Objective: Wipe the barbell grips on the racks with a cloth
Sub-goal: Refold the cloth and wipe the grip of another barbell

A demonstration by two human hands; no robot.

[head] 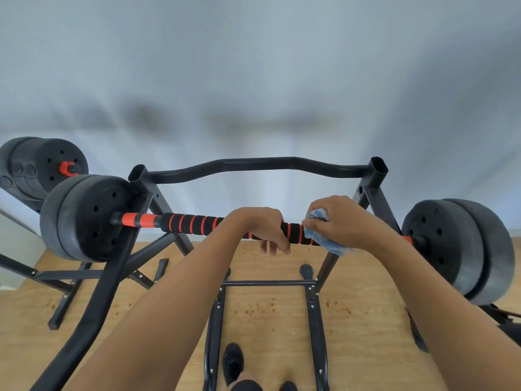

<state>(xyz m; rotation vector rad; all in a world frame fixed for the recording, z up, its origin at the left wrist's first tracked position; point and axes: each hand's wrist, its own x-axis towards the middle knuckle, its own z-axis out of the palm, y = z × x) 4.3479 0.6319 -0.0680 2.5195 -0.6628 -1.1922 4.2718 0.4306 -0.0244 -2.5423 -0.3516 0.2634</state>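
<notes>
Two hands on one bar, centre of the frame.

1. My left hand: fingers curled over the top of the bar, fingertips showing beneath it. It grips the long barbell with black foam grip and red rings just left of the cloth.
2. My right hand, right of centre: closed round a crumpled blue-and-white cloth and pressing it against the foam grip. A fold of the cloth hangs below the bar. A short stretch of grip shows between the two hands.
3. The barbell lies nearly level across the middle of the frame, crossing the uprights of a black steel tube rack. The rests that carry it are hidden from me. A plain orange-red section shows at its left end beside the plates.
4. Black round weight plates: one pair at the left end, one pair at the right end.
5. The rack's curved rear crossbar is above my hands. Its legs and lower rails reach the floor below.
6. Second barbell end with black plates and a red collar, upper left edge.
7. Light wooden floor with small reddish-brown specks, lower half.
8. Pale grey-blue wall, upper half.
9. Black shoe, bottom centre, between the lower rails.
</notes>
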